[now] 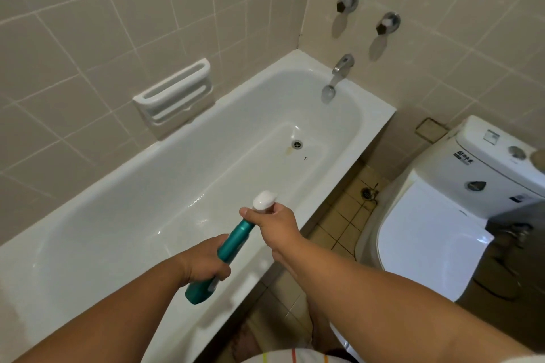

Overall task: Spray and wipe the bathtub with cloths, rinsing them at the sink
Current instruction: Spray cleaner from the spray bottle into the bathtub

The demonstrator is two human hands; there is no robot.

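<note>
Bathtub (165,156) sits along tiled wall: white, glossy, yellowish stain + dark speck by drain (297,144). L hand (203,265) wrapped round body of teal spray bottle (234,240), R hand (275,224) clenched on its white nozzle (264,200), both over near rim. Risks: nozzle dir unclear, so mist may hit floor/toilet (427,230) instead of tub; head could twist loose, causing spill. No cloths in view.
</note>
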